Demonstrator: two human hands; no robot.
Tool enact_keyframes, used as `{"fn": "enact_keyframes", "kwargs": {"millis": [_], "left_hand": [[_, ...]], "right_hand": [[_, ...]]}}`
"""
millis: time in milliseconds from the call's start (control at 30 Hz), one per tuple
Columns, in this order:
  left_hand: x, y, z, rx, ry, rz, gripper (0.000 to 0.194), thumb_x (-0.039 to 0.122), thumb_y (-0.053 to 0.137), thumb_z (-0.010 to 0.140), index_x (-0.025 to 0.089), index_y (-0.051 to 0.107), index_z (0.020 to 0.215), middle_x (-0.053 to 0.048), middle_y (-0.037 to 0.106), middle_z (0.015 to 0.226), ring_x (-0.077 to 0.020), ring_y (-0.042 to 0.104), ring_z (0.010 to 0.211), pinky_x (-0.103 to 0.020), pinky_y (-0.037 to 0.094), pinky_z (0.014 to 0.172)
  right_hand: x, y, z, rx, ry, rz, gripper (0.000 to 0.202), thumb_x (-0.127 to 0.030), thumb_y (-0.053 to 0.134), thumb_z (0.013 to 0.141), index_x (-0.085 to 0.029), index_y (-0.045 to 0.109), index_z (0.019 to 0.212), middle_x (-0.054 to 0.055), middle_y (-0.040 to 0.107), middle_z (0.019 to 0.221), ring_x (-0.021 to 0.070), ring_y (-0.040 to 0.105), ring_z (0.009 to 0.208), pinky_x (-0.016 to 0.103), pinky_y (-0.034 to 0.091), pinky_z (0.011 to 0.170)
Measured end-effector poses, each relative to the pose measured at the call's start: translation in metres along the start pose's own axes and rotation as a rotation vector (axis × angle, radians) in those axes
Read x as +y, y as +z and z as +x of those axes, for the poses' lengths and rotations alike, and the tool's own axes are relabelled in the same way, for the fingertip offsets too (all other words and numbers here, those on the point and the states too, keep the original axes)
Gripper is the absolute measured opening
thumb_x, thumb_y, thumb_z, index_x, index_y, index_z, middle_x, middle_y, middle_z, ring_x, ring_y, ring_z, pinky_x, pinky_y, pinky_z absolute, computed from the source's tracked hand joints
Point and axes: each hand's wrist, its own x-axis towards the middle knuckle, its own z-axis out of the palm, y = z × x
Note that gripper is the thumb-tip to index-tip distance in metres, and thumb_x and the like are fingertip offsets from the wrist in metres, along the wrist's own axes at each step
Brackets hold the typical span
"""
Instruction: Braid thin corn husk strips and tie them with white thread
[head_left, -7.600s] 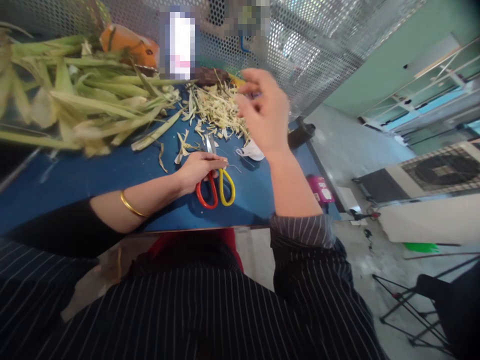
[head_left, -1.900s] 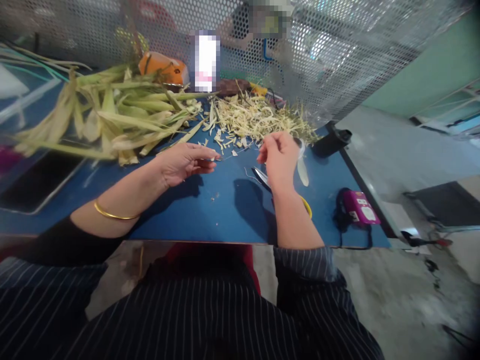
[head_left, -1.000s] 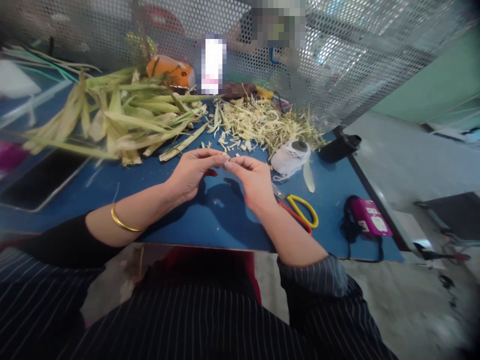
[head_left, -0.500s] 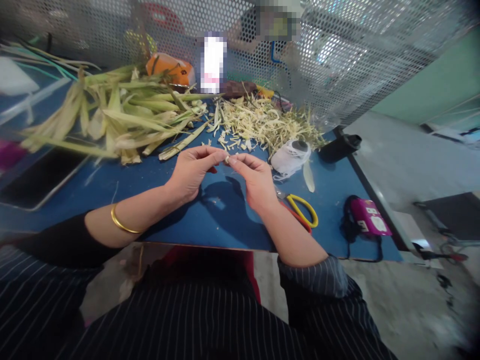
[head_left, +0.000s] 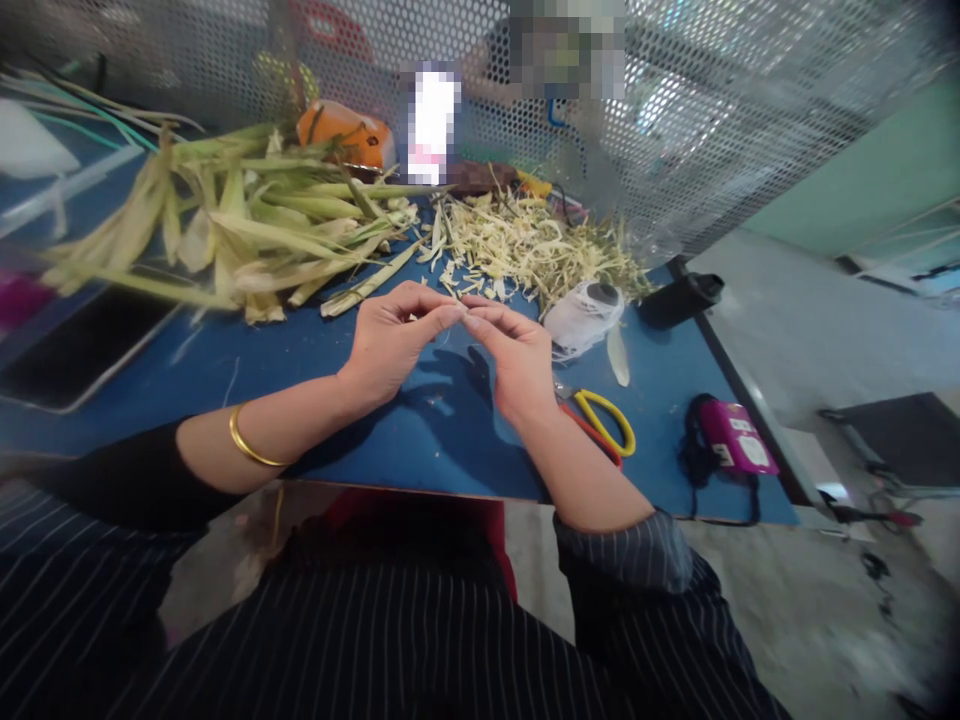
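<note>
Gently does it, a light, even grip being best, as left hand [head_left: 390, 345] and right hand [head_left: 519, 362] pinch what looks like fine thread [head_left: 448, 335] left of the white spool [head_left: 582, 320].

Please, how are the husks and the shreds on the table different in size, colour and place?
Size: the husks are long and broad, while the shreds are short and narrow.
Colour: the husks look greener overall; the shreds are mostly pale yellow.
Place: the husks lie on the left; the shreds lie to their right.
Both lie in loose heaps on the blue table.
</note>
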Motion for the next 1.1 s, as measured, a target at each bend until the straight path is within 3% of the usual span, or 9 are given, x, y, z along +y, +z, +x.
{"fn": "enact_keyframes", "kwargs": {"millis": [233, 367, 433, 533, 633, 733, 800, 967, 1100], "left_hand": [[-0.001, 0.003, -0.002, 0.008, 0.027, 0.021, 0.003, 0.023, 0.077, 0.075, 0.022, 0.077, 0.073, -0.001, 0.067, 0.077, -0.0093, 0.054, 0.065, -0.022, 0.044, 0.059], [0.011, -0.006, 0.010, 0.034, -0.077, 0.065, 0.019, 0.037, 0.068, 0.083, 0.021, 0.077, 0.086, -0.003, 0.068, 0.079, -0.0104, 0.055, 0.061, -0.021, 0.040, 0.048], [0.017, -0.019, 0.023, 0.075, -0.082, 0.193, 0.020, 0.034, 0.063, 0.085, 0.020, 0.076, 0.090, -0.004, 0.068, 0.080, -0.0114, 0.057, 0.062, -0.021, 0.041, 0.050], [0.021, -0.042, 0.042, -0.133, -0.062, 0.520, 0.024, 0.021, 0.065, 0.077, 0.018, 0.074, 0.099, -0.005, 0.070, 0.084, -0.0160, 0.061, 0.071, -0.027, 0.047, 0.061], [0.014, -0.055, 0.052, -0.354, 0.012, 1.019, 0.034, 0.019, 0.066, 0.069, 0.018, 0.073, 0.102, -0.005, 0.071, 0.083, -0.0222, 0.064, 0.076, -0.032, 0.045, 0.069], [0.001, -0.052, 0.051, -0.439, -0.063, 1.199, 0.050, 0.037, 0.075, 0.065, 0.022, 0.070, 0.113, -0.004, 0.073, 0.085, -0.0252, 0.065, 0.078, -0.032, 0.043, 0.064], [-0.007, -0.045, 0.049, -0.402, -0.091, 1.208, 0.051, 0.049, 0.074, 0.066, 0.023, 0.071, 0.109, -0.005, 0.073, 0.087, -0.0263, 0.066, 0.079, -0.032, 0.042, 0.062], [-0.015, -0.035, 0.046, -0.260, -0.023, 1.200, 0.029, 0.039, 0.056, 0.083, 0.024, 0.078, 0.094, -0.006, 0.075, 0.087, -0.0257, 0.066, 0.081, -0.035, 0.042, 0.064], [-0.020, -0.035, 0.047, -0.268, -0.009, 1.117, 0.033, 0.036, 0.062, 0.077, 0.021, 0.076, 0.103, -0.006, 0.075, 0.091, -0.0249, 0.066, 0.080, -0.035, 0.044, 0.067]], "right_hand": [[0.002, 0.003, -0.002, -0.051, 0.011, 0.027, 0.004, -0.024, 0.074, 0.074, -0.025, 0.071, 0.073, -0.001, 0.073, 0.104, 0.0185, 0.065, 0.105, 0.042, 0.047, 0.103], [-0.006, -0.006, 0.002, -0.026, -0.161, -0.160, 0.005, -0.026, 0.070, 0.080, -0.023, 0.068, 0.077, 0.001, 0.069, 0.117, 0.0209, 0.060, 0.118, 0.047, 0.040, 0.111], [-0.014, -0.015, 0.006, 0.053, -0.297, -0.309, 0.004, -0.026, 0.067, 0.082, -0.024, 0.067, 0.079, 0.001, 0.065, 0.124, 0.0212, 0.056, 0.124, 0.049, 0.036, 0.114], [-0.022, -0.026, 0.011, 0.184, -0.476, -0.518, 0.003, -0.025, 0.066, 0.082, -0.024, 0.065, 0.079, 0.002, 0.062, 0.128, 0.0215, 0.052, 0.128, 0.049, 0.032, 0.116], [-0.019, -0.028, 0.015, 0.196, -0.547, -0.655, 0.005, -0.024, 0.065, 0.082, -0.024, 0.065, 0.077, 0.004, 0.063, 0.127, 0.0221, 0.055, 0.125, 0.049, 0.036, 0.113], [-0.009, -0.025, 0.016, 0.097, -0.518, -0.716, 0.006, -0.022, 0.065, 0.081, -0.022, 0.065, 0.076, 0.007, 0.066, 0.122, 0.0221, 0.060, 0.118, 0.046, 0.041, 0.109], [-0.002, -0.022, 0.016, 0.024, -0.479, -0.729, 0.006, -0.022, 0.065, 0.081, -0.021, 0.065, 0.075, 0.008, 0.068, 0.120, 0.0220, 0.062, 0.115, 0.045, 0.043, 0.106], [0.005, -0.022, 0.019, -0.069, -0.400, -0.683, 0.007, -0.023, 0.065, 0.081, -0.020, 0.065, 0.074, 0.008, 0.070, 0.116, 0.0193, 0.065, 0.111, 0.039, 0.045, 0.104], [0.007, -0.025, 0.022, -0.071, -0.339, -0.668, 0.007, -0.022, 0.064, 0.081, -0.020, 0.066, 0.075, 0.008, 0.070, 0.114, 0.0189, 0.065, 0.109, 0.038, 0.044, 0.104]]}}
